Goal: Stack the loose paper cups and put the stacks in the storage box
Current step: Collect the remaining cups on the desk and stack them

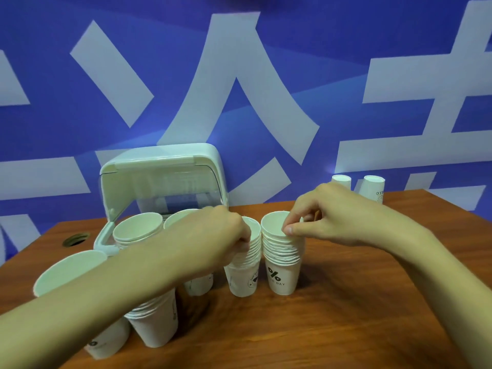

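Two stacks of white paper cups stand side by side mid-table. My left hand [226, 235] grips the rims of the left stack [243, 272]. My right hand [332, 217] pinches the top rim of the right stack [282, 267], which bears a "%" print. Behind them stands the white storage box [165, 177] with its lid raised; its inside is mostly hidden. More cup stacks rise near my left forearm: one by the box [138, 230], one at the front [157, 328], one at far left [69, 270].
Two upside-down cups [374, 190] stand at the table's back right edge by the blue wall. A round cable hole [76, 239] sits in the wooden table [346, 315] at back left. Another cup [198, 287] stands under my left wrist.
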